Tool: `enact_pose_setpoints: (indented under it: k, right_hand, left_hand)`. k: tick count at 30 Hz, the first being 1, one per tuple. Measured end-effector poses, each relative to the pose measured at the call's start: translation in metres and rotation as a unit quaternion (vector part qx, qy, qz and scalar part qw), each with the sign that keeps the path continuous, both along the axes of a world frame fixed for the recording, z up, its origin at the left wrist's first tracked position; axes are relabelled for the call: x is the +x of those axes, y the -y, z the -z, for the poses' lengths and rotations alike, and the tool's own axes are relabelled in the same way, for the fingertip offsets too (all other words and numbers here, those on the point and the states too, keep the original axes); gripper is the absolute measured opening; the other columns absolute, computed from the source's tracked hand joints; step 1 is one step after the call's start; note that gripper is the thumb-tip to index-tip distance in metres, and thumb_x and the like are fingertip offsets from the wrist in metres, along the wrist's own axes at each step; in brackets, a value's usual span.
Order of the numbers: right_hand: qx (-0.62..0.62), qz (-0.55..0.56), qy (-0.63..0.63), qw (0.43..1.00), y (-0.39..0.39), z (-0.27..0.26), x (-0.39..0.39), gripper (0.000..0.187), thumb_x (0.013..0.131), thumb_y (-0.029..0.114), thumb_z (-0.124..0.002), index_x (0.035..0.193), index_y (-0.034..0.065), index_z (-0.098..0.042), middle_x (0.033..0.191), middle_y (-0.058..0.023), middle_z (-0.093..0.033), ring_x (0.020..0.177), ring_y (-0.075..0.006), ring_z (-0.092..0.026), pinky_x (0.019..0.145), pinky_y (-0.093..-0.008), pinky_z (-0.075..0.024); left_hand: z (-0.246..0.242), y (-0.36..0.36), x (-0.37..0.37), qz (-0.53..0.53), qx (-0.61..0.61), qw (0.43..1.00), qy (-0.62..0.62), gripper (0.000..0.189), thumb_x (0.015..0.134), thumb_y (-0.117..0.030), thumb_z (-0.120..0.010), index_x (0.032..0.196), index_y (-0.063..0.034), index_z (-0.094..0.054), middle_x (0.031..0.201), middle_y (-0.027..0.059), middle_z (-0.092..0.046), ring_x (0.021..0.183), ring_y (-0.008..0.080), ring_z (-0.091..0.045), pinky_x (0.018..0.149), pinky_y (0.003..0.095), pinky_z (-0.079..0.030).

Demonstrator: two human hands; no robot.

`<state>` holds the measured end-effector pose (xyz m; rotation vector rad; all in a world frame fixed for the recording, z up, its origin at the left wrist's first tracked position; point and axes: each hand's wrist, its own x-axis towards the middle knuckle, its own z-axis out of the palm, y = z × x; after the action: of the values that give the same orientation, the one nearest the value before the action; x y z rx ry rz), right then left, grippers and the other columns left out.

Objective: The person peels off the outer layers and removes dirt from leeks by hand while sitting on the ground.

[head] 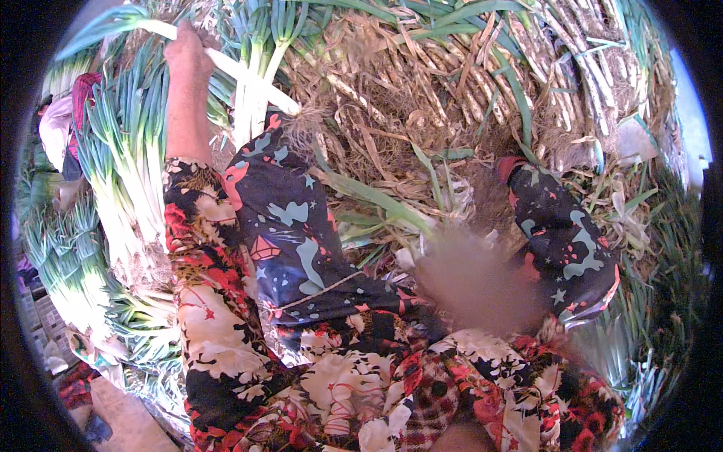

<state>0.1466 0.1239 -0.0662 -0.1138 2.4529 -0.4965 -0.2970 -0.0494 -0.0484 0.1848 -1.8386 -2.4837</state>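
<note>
My left hand (189,51) is wrapped around the white shaft of a long green onion (248,78). Its green leaves point to the upper left, and its thin roots hang at the right end, over my left knee. My right hand (480,282) is a blur low in front of me, between my knees. A loose green leaf (378,198) and pale peelings (452,203) lie against or just beyond it. Whether those fingers hold the leaf is hidden by the blur.
Unpeeled green onions (418,90) with dry husks and soil are heaped ahead. Cleaned white-stemmed onions (133,186) stand in a stack on the left, with tied bundles (68,254) behind. My knees wear dark printed cloth (299,226). Another person (59,127) is at far left.
</note>
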Motion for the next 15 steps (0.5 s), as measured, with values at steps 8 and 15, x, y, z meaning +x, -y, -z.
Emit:
enact_pose_setpoints:
  k: [8,15]
  right_hand:
    - [-0.157,0.239,-0.335,0.898,-0.016,0.157,-0.146,0.039,0.078,0.025,-0.056,0.11,0.0033,-0.049,0.1,-0.0202,-0.056,0.091,-0.0353,-0.054,0.078,-0.0414,-0.0432]
    - [0.021,0.287,-0.164,0.944,-0.045,0.263,-0.251,0.037,0.08,0.018,-0.047,0.11,-0.0029,-0.042,0.096,-0.0252,-0.056,0.088,-0.0376,-0.055,0.077,-0.0432,-0.0453]
  left_hand:
    - [-0.046,0.059,-0.074,-0.092,-0.628,0.752,-0.179,0.059,0.078,-0.05,-0.052,0.082,0.0081,-0.058,0.071,0.022,-0.06,0.068,0.0314,-0.061,0.063,0.0408,-0.046]
    - [0.128,0.055,-0.045,0.206,-0.722,0.661,0.004,0.053,0.077,-0.045,-0.057,0.097,0.004,-0.054,0.087,0.0238,-0.059,0.084,0.0355,-0.059,0.074,0.0446,-0.046]
